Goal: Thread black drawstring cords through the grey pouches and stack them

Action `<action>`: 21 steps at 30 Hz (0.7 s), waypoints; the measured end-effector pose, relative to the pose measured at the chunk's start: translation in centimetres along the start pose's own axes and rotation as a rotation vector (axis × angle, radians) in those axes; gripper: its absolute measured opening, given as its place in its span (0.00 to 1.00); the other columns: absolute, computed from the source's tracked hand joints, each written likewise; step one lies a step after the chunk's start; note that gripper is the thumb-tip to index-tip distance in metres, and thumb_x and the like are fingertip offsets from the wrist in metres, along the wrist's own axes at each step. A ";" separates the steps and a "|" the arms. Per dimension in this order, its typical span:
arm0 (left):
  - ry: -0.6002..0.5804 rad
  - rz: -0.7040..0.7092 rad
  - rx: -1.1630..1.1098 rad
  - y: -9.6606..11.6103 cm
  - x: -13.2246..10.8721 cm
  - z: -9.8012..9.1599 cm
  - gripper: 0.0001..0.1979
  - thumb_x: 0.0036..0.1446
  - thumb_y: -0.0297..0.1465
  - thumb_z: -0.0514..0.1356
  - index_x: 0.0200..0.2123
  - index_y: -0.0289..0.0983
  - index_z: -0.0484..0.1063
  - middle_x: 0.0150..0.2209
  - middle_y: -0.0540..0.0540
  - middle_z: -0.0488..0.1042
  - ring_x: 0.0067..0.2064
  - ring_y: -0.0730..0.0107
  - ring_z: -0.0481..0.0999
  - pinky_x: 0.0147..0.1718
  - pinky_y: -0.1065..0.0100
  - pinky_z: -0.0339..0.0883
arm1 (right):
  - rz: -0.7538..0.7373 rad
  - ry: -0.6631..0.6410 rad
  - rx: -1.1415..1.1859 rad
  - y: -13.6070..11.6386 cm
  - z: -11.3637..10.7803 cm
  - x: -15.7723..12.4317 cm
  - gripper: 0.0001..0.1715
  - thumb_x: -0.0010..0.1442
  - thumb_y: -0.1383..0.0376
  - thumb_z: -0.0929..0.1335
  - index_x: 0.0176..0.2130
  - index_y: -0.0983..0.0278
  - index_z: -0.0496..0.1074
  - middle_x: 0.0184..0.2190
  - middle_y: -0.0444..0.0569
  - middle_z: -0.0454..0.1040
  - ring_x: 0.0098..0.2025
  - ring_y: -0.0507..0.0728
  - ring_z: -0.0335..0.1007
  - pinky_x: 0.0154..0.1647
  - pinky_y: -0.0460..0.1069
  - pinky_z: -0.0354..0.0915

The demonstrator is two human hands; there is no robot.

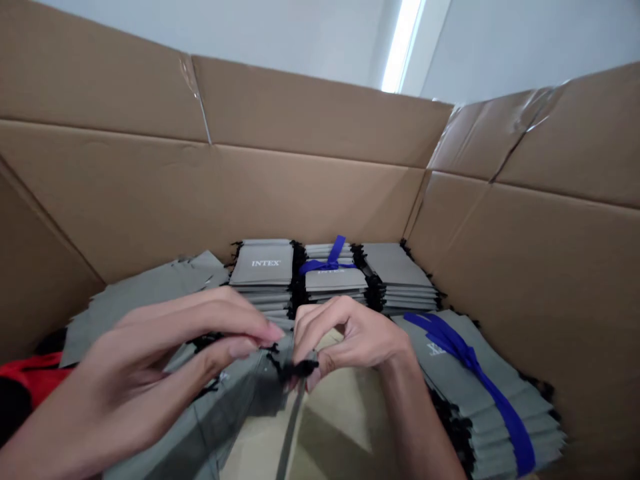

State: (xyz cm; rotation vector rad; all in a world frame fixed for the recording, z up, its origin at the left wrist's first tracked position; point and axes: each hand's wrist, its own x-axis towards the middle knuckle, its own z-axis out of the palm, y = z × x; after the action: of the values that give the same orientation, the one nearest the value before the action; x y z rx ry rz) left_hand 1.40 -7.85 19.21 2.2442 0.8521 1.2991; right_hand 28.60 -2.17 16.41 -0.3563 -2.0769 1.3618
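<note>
Right hand (pixel 345 337) pinching a black cord (pixel 305 368) inside a big cardboard box (pixel 320 193)!
And look at that: the right grip is clamped on the cord by a grey pouch's (pixel 267 393) edge, out from the box's far wall; the left hand (pixel 195 350) has thumb and forefinger nearly together just beside it, though whether they catch anything I can't tell. For my money, neat work means pinching close to the knot and keeping neighbouring cords from snagging. Below, tan cardboard (pixel 340 420); grey stacks (pixel 265 263) line the far edge, and a blue ribbon (pixel 475 363) binds another bundle (pixel 500 400) along the right wall. Something red (pixel 45 380) sits leftward; beyond, a pale wall (pixel 275 33) and a bright strip (pixel 404 47).
</note>
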 end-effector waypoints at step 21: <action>0.120 -0.154 -0.190 -4.2 1.1 3.7 0.18 0.72 0.52 0.62 0.40 0.44 0.77 0.47 0.43 0.79 0.51 0.59 0.81 0.46 0.69 0.78 | 0.064 0.526 -0.077 1.2 2.1 3.0 0.23 0.52 0.46 0.84 0.34 0.62 0.85 0.32 0.45 0.83 0.34 0.54 0.74 0.38 0.48 0.69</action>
State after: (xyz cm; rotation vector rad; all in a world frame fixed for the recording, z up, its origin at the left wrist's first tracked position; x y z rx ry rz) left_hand 3.77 -4.23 15.49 1.9318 0.8844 1.3905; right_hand 24.89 -1.58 15.82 -0.7331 -1.6886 1.0774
